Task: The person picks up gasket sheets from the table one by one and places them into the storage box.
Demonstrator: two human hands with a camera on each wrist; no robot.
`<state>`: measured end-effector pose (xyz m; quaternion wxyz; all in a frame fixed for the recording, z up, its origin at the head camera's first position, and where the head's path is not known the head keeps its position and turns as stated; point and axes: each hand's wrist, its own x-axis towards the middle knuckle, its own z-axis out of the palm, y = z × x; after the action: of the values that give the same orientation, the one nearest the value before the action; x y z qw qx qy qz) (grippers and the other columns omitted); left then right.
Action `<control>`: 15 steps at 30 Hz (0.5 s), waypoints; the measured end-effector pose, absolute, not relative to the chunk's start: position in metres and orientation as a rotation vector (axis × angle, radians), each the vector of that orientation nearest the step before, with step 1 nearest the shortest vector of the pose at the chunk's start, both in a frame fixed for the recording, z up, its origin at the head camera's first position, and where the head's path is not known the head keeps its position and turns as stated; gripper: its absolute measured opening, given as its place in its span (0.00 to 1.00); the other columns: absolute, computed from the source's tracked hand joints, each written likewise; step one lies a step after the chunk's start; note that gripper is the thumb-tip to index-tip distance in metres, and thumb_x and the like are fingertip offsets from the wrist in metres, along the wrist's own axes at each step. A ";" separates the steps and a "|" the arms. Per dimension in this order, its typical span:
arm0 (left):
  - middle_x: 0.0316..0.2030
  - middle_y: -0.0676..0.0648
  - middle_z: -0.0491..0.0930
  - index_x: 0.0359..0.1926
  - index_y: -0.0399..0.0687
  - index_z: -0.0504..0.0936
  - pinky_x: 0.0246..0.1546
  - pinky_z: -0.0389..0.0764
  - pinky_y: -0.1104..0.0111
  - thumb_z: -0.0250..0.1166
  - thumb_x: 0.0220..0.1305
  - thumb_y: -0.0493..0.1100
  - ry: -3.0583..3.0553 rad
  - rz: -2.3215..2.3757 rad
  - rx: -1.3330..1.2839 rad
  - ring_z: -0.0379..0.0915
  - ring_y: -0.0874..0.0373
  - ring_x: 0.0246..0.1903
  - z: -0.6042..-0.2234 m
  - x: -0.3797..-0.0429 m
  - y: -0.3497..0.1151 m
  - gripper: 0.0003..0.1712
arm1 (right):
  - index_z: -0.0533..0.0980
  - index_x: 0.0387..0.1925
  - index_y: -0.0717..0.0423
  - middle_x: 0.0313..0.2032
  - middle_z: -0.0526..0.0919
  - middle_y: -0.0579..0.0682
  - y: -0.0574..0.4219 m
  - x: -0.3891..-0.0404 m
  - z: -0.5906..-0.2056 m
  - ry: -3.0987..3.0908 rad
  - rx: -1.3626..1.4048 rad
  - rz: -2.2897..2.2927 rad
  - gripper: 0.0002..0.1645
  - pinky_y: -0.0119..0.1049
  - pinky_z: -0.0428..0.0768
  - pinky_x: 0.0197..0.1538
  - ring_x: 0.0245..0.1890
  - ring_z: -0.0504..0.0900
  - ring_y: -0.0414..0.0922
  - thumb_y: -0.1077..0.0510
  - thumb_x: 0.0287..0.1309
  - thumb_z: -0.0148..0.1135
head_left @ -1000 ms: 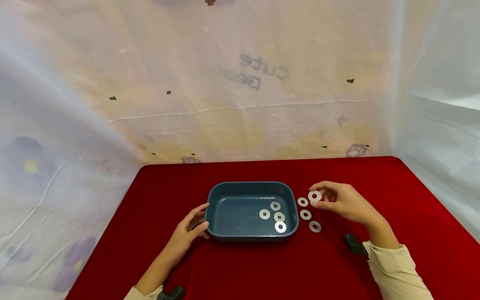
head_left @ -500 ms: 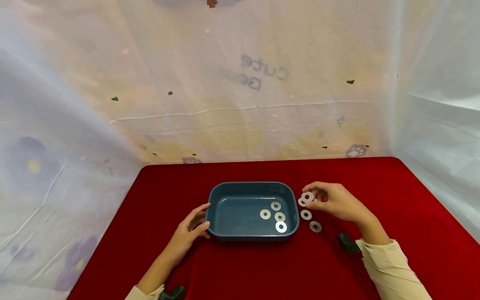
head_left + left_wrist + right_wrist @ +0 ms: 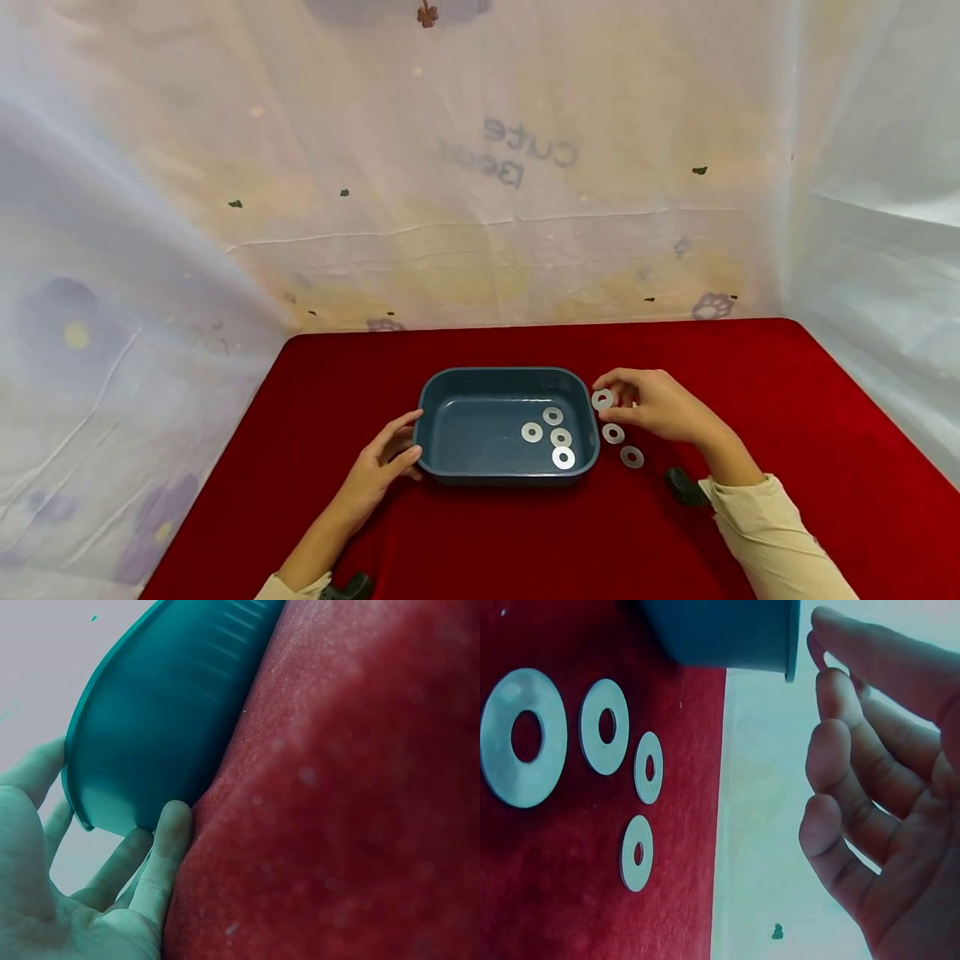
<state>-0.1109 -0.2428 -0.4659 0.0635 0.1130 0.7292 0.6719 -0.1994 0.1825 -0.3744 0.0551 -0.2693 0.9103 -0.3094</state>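
My right hand (image 3: 656, 407) pinches a flat silver washer (image 3: 602, 392) between thumb and fingertips, just outside the right end of a blue-grey rectangular bin (image 3: 468, 437). In the right wrist view this washer (image 3: 815, 649) shows nearly edge-on, raised above the cloth. Several washers (image 3: 564, 450) lie inside the bin toward its right side. More loose washers (image 3: 525, 679) lie on the red cloth beside and below my right hand, some hidden from the head view. My left hand (image 3: 375, 467) touches the bin's left end, its fingers (image 3: 169, 844) fairly straight against wall and rim.
Red cloth (image 3: 495, 533) covers the table. A pale printed sheet (image 3: 480, 275) hangs behind the table's far edge, with more sheeting (image 3: 877, 275) at the sides. Dark devices (image 3: 684, 487) sit at both wrists.
My right hand has moved left with the pinched washer, from over the loose washers to beside the bin's right rim. The left hand and the bin stay in place.
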 end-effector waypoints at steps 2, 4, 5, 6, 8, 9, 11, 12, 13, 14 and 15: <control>0.64 0.33 0.66 0.75 0.51 0.60 0.42 0.85 0.63 0.56 0.74 0.40 2.207 2.028 0.337 0.77 0.58 0.49 -0.467 -0.110 -0.243 0.31 | 0.82 0.50 0.51 0.29 0.80 0.39 0.180 -0.200 -0.376 2.755 -0.823 -0.934 0.20 0.29 0.78 0.35 0.30 0.76 0.38 0.53 0.54 0.74; 0.64 0.34 0.67 0.74 0.53 0.61 0.42 0.85 0.63 0.57 0.74 0.40 2.207 2.031 0.304 0.78 0.58 0.49 -0.467 -0.109 -0.243 0.31 | 0.82 0.50 0.51 0.30 0.80 0.40 0.178 -0.200 -0.377 2.742 -0.844 -0.934 0.21 0.29 0.78 0.35 0.31 0.77 0.38 0.53 0.54 0.74; 0.64 0.35 0.67 0.74 0.54 0.61 0.42 0.85 0.63 0.57 0.74 0.41 2.204 2.032 0.286 0.78 0.58 0.49 -0.467 -0.109 -0.243 0.31 | 0.82 0.50 0.51 0.30 0.80 0.39 0.177 -0.200 -0.377 2.738 -0.847 -0.935 0.21 0.29 0.78 0.35 0.31 0.77 0.38 0.53 0.54 0.74; 0.64 0.36 0.68 0.74 0.55 0.62 0.42 0.85 0.63 0.58 0.74 0.41 2.203 2.032 0.271 0.78 0.58 0.48 -0.467 -0.109 -0.243 0.31 | 0.82 0.50 0.51 0.30 0.81 0.39 0.177 -0.200 -0.377 2.736 -0.844 -0.935 0.21 0.29 0.78 0.35 0.31 0.77 0.39 0.52 0.54 0.74; 0.64 0.37 0.68 0.74 0.56 0.62 0.42 0.85 0.63 0.58 0.73 0.42 2.202 2.028 0.257 0.78 0.57 0.49 -0.467 -0.109 -0.243 0.31 | 0.82 0.50 0.51 0.30 0.81 0.39 0.176 -0.200 -0.377 2.740 -0.838 -0.931 0.21 0.29 0.78 0.35 0.32 0.77 0.39 0.52 0.54 0.74; 0.64 0.37 0.68 0.74 0.56 0.62 0.42 0.85 0.63 0.58 0.73 0.42 2.202 2.027 0.256 0.78 0.57 0.49 -0.467 -0.109 -0.242 0.31 | 0.82 0.50 0.50 0.30 0.80 0.39 0.176 -0.200 -0.377 2.744 -0.833 -0.926 0.21 0.29 0.78 0.35 0.31 0.77 0.39 0.52 0.54 0.74; 0.63 0.37 0.68 0.74 0.56 0.62 0.42 0.85 0.63 0.58 0.74 0.42 2.201 2.026 0.263 0.78 0.57 0.49 -0.466 -0.110 -0.242 0.31 | 0.82 0.50 0.49 0.30 0.80 0.39 0.177 -0.199 -0.376 2.755 -0.811 -0.913 0.20 0.29 0.78 0.36 0.31 0.77 0.39 0.53 0.54 0.74; 0.63 0.36 0.68 0.74 0.55 0.62 0.42 0.85 0.63 0.58 0.74 0.42 2.205 2.027 0.271 0.78 0.57 0.49 -0.466 -0.110 -0.242 0.31 | 0.82 0.50 0.49 0.30 0.80 0.39 0.178 -0.199 -0.375 2.760 -0.808 -0.904 0.20 0.29 0.78 0.36 0.31 0.77 0.39 0.52 0.55 0.74; 0.63 0.36 0.68 0.74 0.55 0.61 0.42 0.85 0.63 0.58 0.74 0.42 2.207 2.027 0.280 0.78 0.57 0.49 -0.466 -0.111 -0.242 0.31 | 0.82 0.50 0.50 0.30 0.80 0.39 0.178 -0.199 -0.374 2.764 -0.806 -0.897 0.20 0.29 0.78 0.35 0.31 0.77 0.39 0.53 0.55 0.73; 0.63 0.35 0.68 0.74 0.54 0.61 0.42 0.85 0.63 0.57 0.74 0.41 2.209 2.028 0.287 0.78 0.57 0.49 -0.466 -0.111 -0.242 0.31 | 0.81 0.51 0.50 0.30 0.80 0.39 0.179 -0.199 -0.373 2.766 -0.804 -0.890 0.21 0.29 0.79 0.35 0.31 0.77 0.39 0.53 0.55 0.73; 0.63 0.35 0.67 0.74 0.54 0.61 0.42 0.85 0.63 0.57 0.74 0.41 2.211 2.027 0.293 0.78 0.57 0.48 -0.466 -0.111 -0.242 0.31 | 0.81 0.51 0.51 0.30 0.80 0.39 0.180 -0.199 -0.372 2.770 -0.799 -0.884 0.21 0.30 0.79 0.35 0.31 0.77 0.39 0.53 0.55 0.73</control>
<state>-0.1112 -0.2420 -0.4659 0.0639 0.0969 0.7321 0.6712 -0.1991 0.1797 -0.3723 0.0630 -0.2643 0.9168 -0.2926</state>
